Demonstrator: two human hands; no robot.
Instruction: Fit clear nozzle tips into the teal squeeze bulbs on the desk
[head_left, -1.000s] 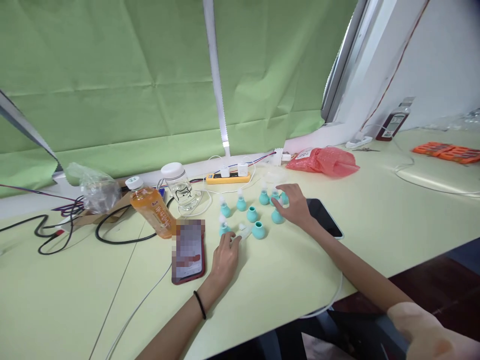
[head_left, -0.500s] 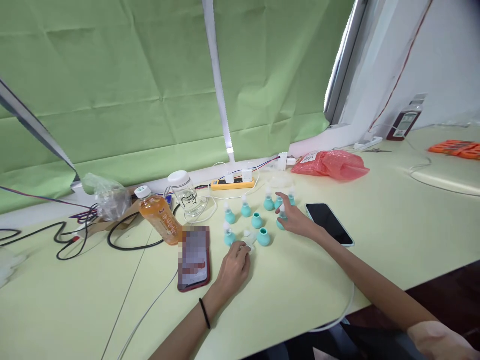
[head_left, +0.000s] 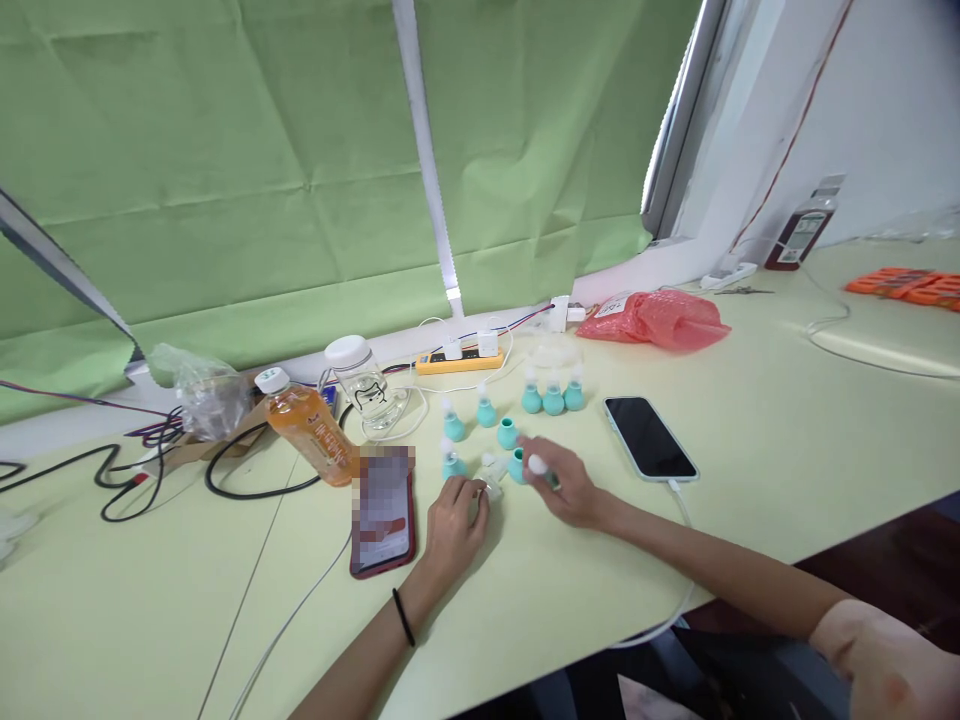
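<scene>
My left hand (head_left: 456,525), with a black band at the wrist, rests on the table with its fingers closed on a small clear plastic piece (head_left: 491,487). Tilted in my right hand (head_left: 566,485) is a teal bulb with a whitish tip (head_left: 537,464); the fingers hide much of it. Just left of that hand stands an open-topped teal bulb (head_left: 516,466), partly covered, with another open-topped teal bulb (head_left: 508,433) behind it. A tipped teal bulb (head_left: 454,466) is beside my left fingers. Several more tipped bulbs (head_left: 553,400) stand farther back.
A red-cased phone (head_left: 384,515) lies left, a black-screened phone (head_left: 651,438) right with its cable. Behind are an orange drink bottle (head_left: 311,430), a clear jar (head_left: 367,385), a yellow power strip (head_left: 459,361) and a red plastic bag (head_left: 656,320).
My right hand has lifted a tipped teal bulb off the table and brought it left and nearer, beside the open bulbs. My left hand stays at the clear piece. The view has shifted slightly.
</scene>
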